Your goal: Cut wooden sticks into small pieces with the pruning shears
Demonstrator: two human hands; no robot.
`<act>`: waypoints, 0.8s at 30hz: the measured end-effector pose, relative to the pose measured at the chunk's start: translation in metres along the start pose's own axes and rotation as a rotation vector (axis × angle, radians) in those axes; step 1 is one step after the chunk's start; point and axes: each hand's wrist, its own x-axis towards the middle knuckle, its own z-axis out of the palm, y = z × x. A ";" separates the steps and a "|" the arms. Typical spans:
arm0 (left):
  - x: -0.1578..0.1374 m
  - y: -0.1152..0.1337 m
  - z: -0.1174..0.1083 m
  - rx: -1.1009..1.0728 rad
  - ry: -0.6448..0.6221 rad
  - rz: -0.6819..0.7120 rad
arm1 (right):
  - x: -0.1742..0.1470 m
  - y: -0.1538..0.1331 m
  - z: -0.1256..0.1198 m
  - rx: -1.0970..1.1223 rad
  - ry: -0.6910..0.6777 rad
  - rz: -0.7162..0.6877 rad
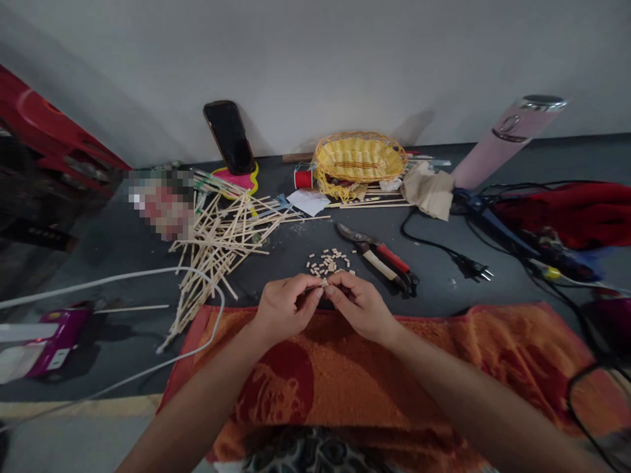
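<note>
My left hand [288, 305] and my right hand [362, 307] meet at the fingertips over the near edge of the table. Both pinch a small pale piece [324, 282], apparently wood, mostly hidden by the fingers. Just beyond them lies a loose scatter of short cut wooden stick pieces [329, 261]. To the right of these rest pruning shears [377, 256] with one red and one whitish handle. A heap of long thin wooden sticks [221, 243] spreads out to the left. Under my forearms is an orange towel [355, 374].
Against the wall stand a phone [231, 138], a yellow woven basket [359, 156] and a pink flask [510, 138]. A red thread spool [303, 179] sits left of the basket. A black plug [476, 268] lies at right; a white cable [217, 322] loops at left beside a purple power strip [62, 338].
</note>
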 end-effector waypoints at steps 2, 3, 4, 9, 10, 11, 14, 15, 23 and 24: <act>0.000 0.000 0.000 0.002 -0.003 0.002 | 0.000 -0.001 0.000 -0.009 -0.002 -0.009; 0.000 -0.001 0.000 0.005 -0.001 0.003 | 0.000 -0.001 0.000 -0.009 -0.006 -0.013; 0.000 -0.002 0.000 0.006 0.000 0.005 | -0.001 -0.001 0.000 -0.009 -0.010 -0.016; 0.000 -0.005 0.002 0.001 0.007 0.006 | -0.001 -0.002 0.000 -0.021 -0.016 -0.016; 0.000 -0.005 0.003 0.003 0.007 0.006 | -0.001 -0.002 0.000 -0.020 -0.016 -0.018; 0.000 -0.005 0.003 0.006 0.008 0.006 | -0.001 -0.002 0.000 -0.017 -0.015 -0.021; 0.000 -0.005 0.002 0.018 0.010 0.014 | -0.001 -0.001 -0.001 -0.015 -0.020 -0.031; 0.000 -0.005 0.002 0.021 0.011 0.017 | -0.001 -0.001 -0.001 -0.018 -0.021 -0.030; 0.001 -0.006 0.003 0.002 0.013 0.025 | -0.001 -0.002 -0.001 -0.044 -0.013 -0.029; 0.001 -0.006 0.003 -0.002 0.012 0.026 | -0.001 -0.002 -0.001 -0.048 -0.014 -0.031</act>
